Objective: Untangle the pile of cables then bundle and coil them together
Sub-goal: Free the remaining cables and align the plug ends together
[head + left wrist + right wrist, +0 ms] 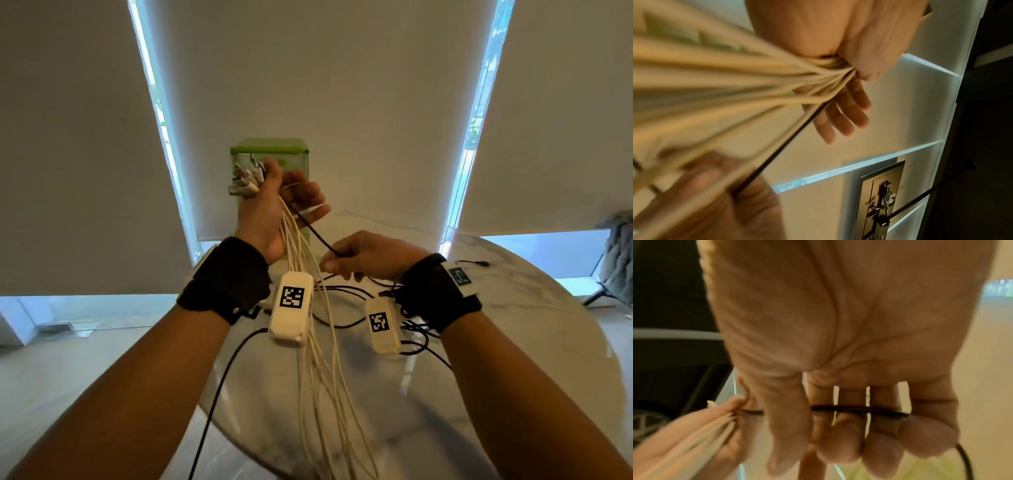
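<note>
My left hand (270,212) is raised in front of me and grips a bundle of white cables (325,377) between thumb and palm, while its fingers (844,116) stay nearly straight. The connector ends (245,178) stick out above the hand, and the white cables hang down past my wrist over the table. One black cable (311,229) leaves the same grip and runs taut down to my right hand (363,255). The right hand's fingers (879,443) are curled round this black cable (859,408). More black cable (349,291) lies tangled on the table below the hands.
The round marble table (513,325) is under my arms. A green-lidded clear box (274,150) stands behind my left hand. A black plug (479,263) lies near the table's far right edge. A chair with a grey throw (616,253) stands at the right.
</note>
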`<state>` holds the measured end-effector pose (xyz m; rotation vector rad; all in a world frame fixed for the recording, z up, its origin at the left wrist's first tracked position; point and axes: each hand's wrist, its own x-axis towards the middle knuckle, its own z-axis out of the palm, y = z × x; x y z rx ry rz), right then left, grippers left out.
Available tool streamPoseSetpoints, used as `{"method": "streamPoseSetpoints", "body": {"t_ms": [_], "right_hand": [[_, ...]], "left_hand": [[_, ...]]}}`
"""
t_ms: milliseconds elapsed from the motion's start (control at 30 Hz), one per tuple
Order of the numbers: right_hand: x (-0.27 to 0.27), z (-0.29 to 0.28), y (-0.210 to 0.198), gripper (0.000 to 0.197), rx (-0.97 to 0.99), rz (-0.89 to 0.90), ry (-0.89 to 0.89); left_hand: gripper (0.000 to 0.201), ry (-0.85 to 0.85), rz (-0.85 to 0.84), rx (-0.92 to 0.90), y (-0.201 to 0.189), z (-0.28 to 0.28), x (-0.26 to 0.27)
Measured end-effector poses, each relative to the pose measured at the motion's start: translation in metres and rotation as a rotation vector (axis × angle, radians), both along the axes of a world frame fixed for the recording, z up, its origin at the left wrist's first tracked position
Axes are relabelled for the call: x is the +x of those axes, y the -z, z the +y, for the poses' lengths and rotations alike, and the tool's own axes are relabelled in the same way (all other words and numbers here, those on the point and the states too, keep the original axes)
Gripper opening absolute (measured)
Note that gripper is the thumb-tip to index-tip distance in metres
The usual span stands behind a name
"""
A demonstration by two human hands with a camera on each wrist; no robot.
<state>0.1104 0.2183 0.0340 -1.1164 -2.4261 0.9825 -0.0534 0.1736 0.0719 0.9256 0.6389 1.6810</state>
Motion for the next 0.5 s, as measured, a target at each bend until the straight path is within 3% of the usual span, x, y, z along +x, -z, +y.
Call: {"method": "streamPoseSetpoints", "body": {"t_ms": [233, 300, 400, 500], "right_hand": [[0.035, 0.015, -0.001, 0.021, 0.065, -0.032, 0.36], [0.037, 0.014, -0.01, 0.014, 0.041, 0.075, 0.417], [0.035, -0.004, -0.038, 0.016, 0.025, 0.363, 0.396], [0.029, -0.037, -0.076, 0.02, 0.044, 0.514, 0.229]], "left_hand": [[0.059, -0.002, 0.158, -0.005, -0.056, -0.022, -0.021], [0.055, -0.019, 0.233, -0.022, -0.062, -0.021, -0.024], [0.034, -0.073, 0.42, -0.074, -0.053, -0.014, -0.026], [0.02, -0.015, 0.66, -0.125, -0.032, -0.012, -0.015]]}}
